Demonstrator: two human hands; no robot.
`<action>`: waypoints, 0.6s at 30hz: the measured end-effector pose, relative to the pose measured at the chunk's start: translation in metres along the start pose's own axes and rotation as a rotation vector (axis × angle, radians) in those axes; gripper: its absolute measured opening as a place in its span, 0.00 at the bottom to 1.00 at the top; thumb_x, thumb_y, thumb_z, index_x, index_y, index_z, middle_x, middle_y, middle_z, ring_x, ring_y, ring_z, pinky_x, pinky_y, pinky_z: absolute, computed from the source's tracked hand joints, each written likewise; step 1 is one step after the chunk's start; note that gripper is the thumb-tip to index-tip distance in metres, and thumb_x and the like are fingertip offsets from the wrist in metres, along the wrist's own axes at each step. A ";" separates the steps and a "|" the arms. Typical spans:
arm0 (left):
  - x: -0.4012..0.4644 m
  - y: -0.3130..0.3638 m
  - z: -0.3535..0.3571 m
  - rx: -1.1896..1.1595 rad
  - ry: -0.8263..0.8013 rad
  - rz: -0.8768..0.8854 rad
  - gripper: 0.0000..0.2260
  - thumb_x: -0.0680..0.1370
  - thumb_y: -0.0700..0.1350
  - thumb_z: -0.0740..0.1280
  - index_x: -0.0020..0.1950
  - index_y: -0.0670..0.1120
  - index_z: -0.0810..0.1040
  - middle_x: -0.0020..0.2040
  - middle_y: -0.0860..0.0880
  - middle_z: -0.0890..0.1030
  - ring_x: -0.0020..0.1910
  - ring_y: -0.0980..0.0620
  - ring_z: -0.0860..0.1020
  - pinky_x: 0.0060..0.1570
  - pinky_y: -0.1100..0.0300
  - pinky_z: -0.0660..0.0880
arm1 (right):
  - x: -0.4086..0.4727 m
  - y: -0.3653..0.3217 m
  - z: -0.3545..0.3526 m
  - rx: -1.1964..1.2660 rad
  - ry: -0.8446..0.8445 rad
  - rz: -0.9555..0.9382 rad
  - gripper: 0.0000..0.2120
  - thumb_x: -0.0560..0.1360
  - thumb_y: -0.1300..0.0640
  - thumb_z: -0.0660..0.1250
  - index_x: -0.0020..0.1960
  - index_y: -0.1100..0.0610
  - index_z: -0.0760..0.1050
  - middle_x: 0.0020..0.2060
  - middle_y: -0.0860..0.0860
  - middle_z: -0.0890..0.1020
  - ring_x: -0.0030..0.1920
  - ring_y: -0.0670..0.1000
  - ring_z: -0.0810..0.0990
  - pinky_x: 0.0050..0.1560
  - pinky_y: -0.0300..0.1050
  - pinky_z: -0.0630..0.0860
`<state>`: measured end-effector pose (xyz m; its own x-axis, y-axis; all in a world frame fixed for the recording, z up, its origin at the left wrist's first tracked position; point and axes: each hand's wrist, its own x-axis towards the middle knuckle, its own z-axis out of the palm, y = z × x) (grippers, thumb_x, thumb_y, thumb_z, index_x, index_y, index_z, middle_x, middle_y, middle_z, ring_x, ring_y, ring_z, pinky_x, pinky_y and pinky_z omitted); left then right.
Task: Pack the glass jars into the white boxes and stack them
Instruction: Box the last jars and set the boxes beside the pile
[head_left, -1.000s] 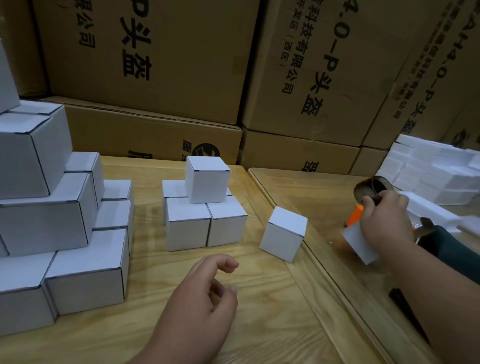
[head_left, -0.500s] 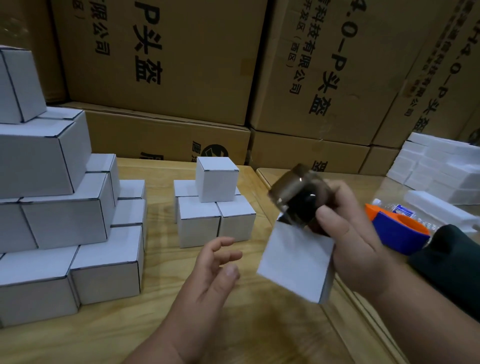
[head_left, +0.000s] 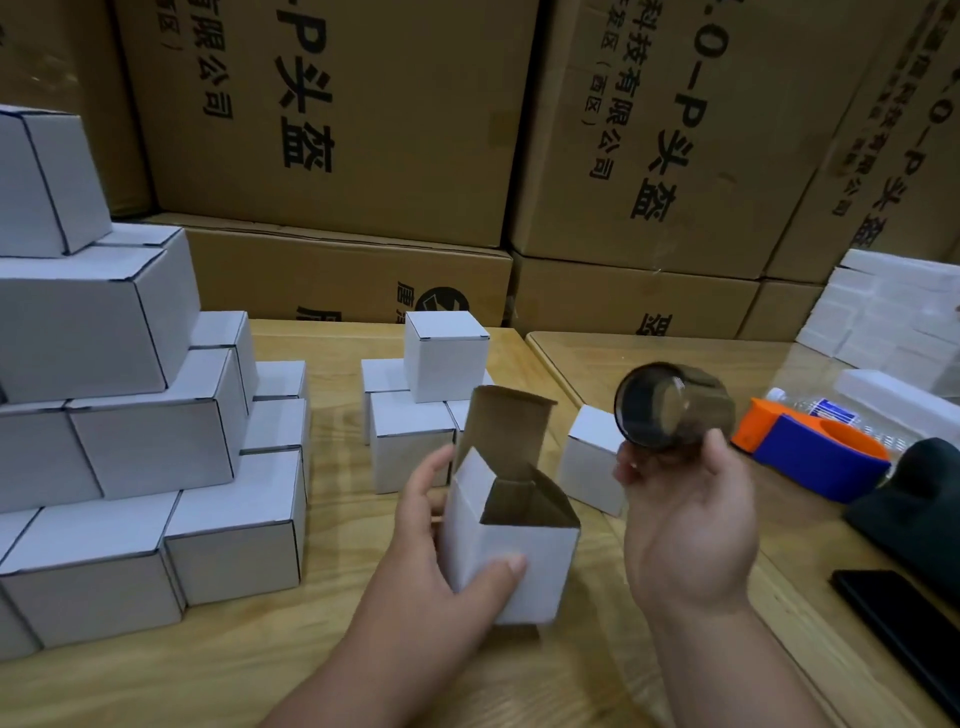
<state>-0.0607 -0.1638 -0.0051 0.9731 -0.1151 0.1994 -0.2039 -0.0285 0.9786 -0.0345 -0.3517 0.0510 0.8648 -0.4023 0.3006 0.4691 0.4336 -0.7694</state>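
white cardboard fills most of this head-camera view of a packing bench. on the pale wooden table (head_left: 322, 670), at the left, a big stepped stack of closed white boxes (head_left: 130, 426) rises in several tiers. behind the hands sits a small pile of closed white boxes (head_left: 421, 410), one box perched on top of the others. a single closed white box (head_left: 589, 457) rests on its own just right of that pile, partly hidden by the right hand.

the left hand (head_left: 441, 551) grips an open white cardboard box (head_left: 511, 545), thumb on the near face and fingers round the far side. its brown-lined top flap stands upright and the inside looks empty. the right hand (head_left: 685, 519) holds a dark glass jar (head_left: 670, 408) in curled fingers, raised above and just right of the box mouth, tipped on its side with one round end facing the camera. jar and box are apart.

judging by the stacks, many boxes are already closed and stacked, though their contents cannot be seen. this jar is not yet in its box; it remains to lower it in, fold the flap shut and add the box to a stack.

at the right lie an orange and blue tape dispenser (head_left: 810, 452), a clear plastic bottle (head_left: 831, 408), a dark cloth (head_left: 914, 499), a black phone (head_left: 904, 618) and a heap of white flat-packed boxes (head_left: 893, 312). large brown shipping cartons (head_left: 363, 130) form the back wall.
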 end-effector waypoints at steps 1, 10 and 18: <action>0.000 -0.001 0.001 0.042 0.045 0.020 0.41 0.63 0.65 0.75 0.68 0.83 0.53 0.57 0.73 0.74 0.57 0.65 0.80 0.48 0.67 0.78 | 0.001 0.003 -0.004 0.044 0.037 0.068 0.17 0.83 0.49 0.54 0.58 0.57 0.77 0.45 0.56 0.79 0.41 0.53 0.74 0.43 0.49 0.69; -0.005 0.007 0.011 0.433 0.155 0.189 0.40 0.79 0.52 0.70 0.73 0.81 0.44 0.80 0.65 0.59 0.77 0.50 0.67 0.71 0.50 0.71 | -0.009 0.023 -0.008 0.066 -0.113 0.196 0.18 0.74 0.44 0.66 0.51 0.58 0.79 0.44 0.62 0.77 0.34 0.53 0.72 0.39 0.48 0.70; -0.015 0.017 0.021 0.598 0.080 0.621 0.40 0.78 0.53 0.64 0.85 0.47 0.47 0.85 0.51 0.48 0.84 0.50 0.50 0.78 0.48 0.55 | -0.026 0.028 -0.006 -0.366 -0.384 -0.097 0.16 0.77 0.42 0.66 0.46 0.55 0.82 0.37 0.52 0.80 0.40 0.49 0.76 0.42 0.42 0.74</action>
<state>-0.0808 -0.1836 0.0072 0.6672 -0.2131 0.7137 -0.7010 -0.5036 0.5050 -0.0452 -0.3339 0.0181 0.8559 -0.0735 0.5118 0.5165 0.0724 -0.8532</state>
